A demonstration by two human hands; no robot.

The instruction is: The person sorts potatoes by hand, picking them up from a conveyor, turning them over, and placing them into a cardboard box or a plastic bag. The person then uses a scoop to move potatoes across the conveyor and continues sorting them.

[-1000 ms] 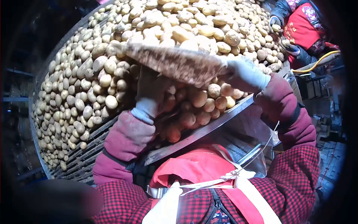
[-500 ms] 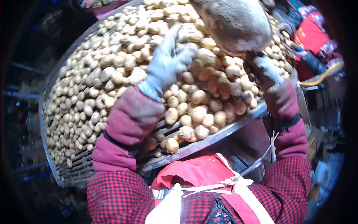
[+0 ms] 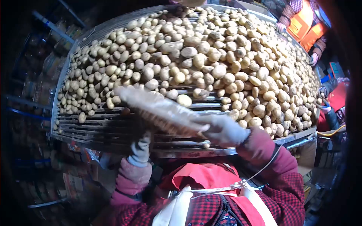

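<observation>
My right hand (image 3: 222, 130), in a grey-white glove, grips the near end of a pale, dirt-stained oblong thing (image 3: 162, 109) that looks like a shallow basin. Motion smears it, and it is tilted over the slatted rack (image 3: 94, 126), its far end reaching up and left. My left hand (image 3: 141, 150), gloved too, is below its left part, at the rack's front edge; its fingers are lost in shadow behind the thing. Beyond both hands, many potatoes (image 3: 218, 71) cover the rack, with bare slats showing around the container.
At the upper right, a person in an orange vest (image 3: 301, 24) stands at the rack's far side. Another person's gloved hands (image 3: 324, 100) are at the right edge. A yellow hose or cord (image 3: 332, 132) runs near the right corner. Blue bars (image 3: 52, 26) stand at the left.
My right hand has swung the container from the upper right down to the left-centre. My left hand has drawn back toward the front edge from among the potatoes. The view has shifted, showing more slats.
</observation>
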